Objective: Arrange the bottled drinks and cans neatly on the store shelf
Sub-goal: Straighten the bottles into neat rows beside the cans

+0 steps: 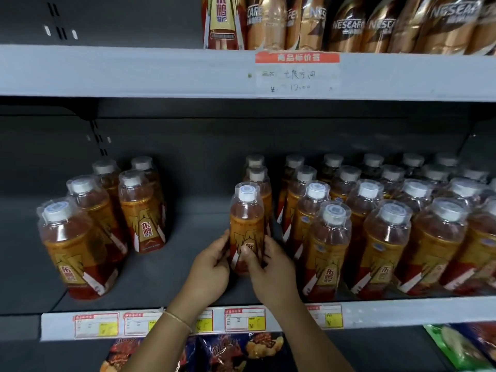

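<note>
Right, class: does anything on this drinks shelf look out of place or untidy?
Yes. The five-bottle cluster at the left stands apart from the packed rows, leaving bare shelf between; its labels face different ways.

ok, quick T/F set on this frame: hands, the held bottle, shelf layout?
1. Both hands grip one bottle. True: left hand and right hand hold its lower half.
2. The held bottle lies on its side. False: it is upright.
3. A bare gap of shelf separates the left bottle group from the held bottle. True.
4. The upper shelf holds only water. False: Nescafe bottles stand there.
5. The left wrist wears a thin bracelet. True.
</note>
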Tool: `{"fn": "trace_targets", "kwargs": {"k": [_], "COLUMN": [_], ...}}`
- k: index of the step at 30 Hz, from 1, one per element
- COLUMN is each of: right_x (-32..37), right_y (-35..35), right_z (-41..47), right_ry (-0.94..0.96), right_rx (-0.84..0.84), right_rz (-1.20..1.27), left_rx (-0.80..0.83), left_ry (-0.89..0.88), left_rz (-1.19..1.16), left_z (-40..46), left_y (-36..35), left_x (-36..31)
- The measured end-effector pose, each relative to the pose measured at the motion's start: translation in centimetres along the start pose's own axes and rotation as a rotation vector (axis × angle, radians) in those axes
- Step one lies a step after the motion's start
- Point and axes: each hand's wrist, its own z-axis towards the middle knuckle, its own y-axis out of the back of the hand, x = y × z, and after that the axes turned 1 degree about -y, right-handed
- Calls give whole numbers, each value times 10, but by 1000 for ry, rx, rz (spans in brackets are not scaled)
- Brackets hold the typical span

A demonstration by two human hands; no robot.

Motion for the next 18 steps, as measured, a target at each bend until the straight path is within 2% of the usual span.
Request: {"fn": "trace_targets", "kwargs": {"k": [8,18], "right_x": [2,2], "right_y": [1,3], "right_z": [-5,1], "right_ry": [-1,-16], "right_rx": [-121,-85], "right_rz": [22,-113], "left_rx": [59,81], "left_ry": [53,51], "left_rz": [25,106], "left_z": [7,14], "left_y": [-13,-17], "left_x": [-6,7]}}
